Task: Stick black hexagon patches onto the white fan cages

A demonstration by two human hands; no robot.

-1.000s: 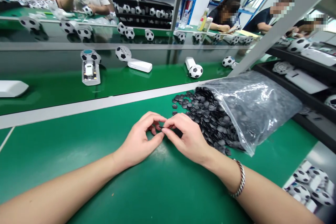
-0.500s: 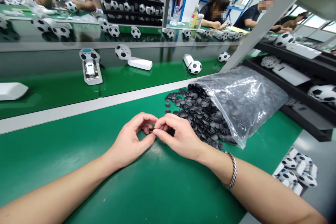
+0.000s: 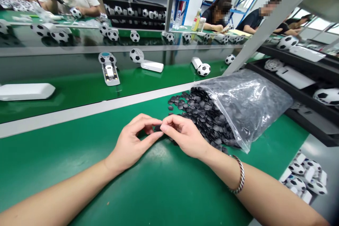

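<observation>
My left hand [image 3: 134,141] and my right hand [image 3: 185,135] meet fingertip to fingertip on the green table [image 3: 148,190]. Both pinch a small black piece [image 3: 158,128] between thumbs and forefingers. Just right of my right hand lies a heap of small black hexagon pieces [image 3: 201,113] spilling from a clear plastic bag [image 3: 246,102]. A metal bracelet [image 3: 238,176] circles my right wrist.
A conveyor belt [image 3: 79,88] behind a grey strip carries football-shaped gadgets [image 3: 203,69] and white handles [image 3: 152,65]. Black trays [image 3: 296,74] with parts stand at the right. Finished footballs [image 3: 304,180] lie low at the right. Other people work across the line.
The view has shifted a little; items on the belt have moved rightward. My hands stay together, still pinching the small black piece.
</observation>
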